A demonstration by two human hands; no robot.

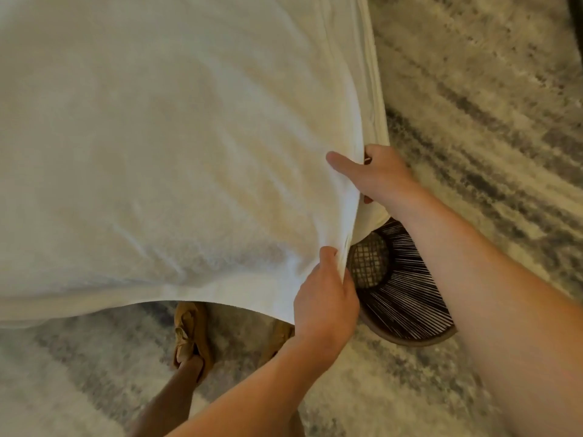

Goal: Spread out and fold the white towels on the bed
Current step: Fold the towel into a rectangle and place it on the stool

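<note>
A large white towel fills the upper left of the view, held up and hanging over the floor. My left hand pinches the towel's right edge near its lower corner, thumb on top. A little higher on the same edge, my right hand grips the cloth, thumb lying on the front face and fingers curled behind. The bed is not in sight.
A dark woven basket with a tan rim stands on the floor just below my right forearm. A mottled grey and cream rug covers the floor. My feet in tan shoes show under the towel's lower hem.
</note>
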